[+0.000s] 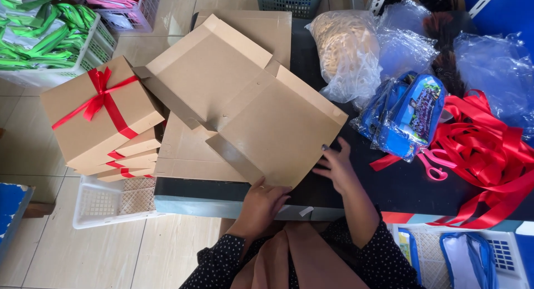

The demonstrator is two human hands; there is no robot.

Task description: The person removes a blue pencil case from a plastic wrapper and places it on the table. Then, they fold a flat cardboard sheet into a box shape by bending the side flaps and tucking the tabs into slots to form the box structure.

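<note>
A flat, unfolded brown cardboard box blank point(245, 100) lies across the dark table point(400, 189), its flaps partly raised. My left hand point(262, 203) presses on its near corner flap at the table's front edge. Just to the right, my right hand point(335, 165) rests with fingers spread on the tabletop, fingertips touching the blank's right edge. More flat cardboard point(183, 155) lies under it.
Closed brown boxes tied with red ribbon point(100, 114) are stacked at left over a white basket point(105, 203). Blue printed pouches in plastic point(409, 114), pink scissors point(434, 164), loose red ribbon point(484, 150) and clear bags point(347, 52) crowd the table's right side.
</note>
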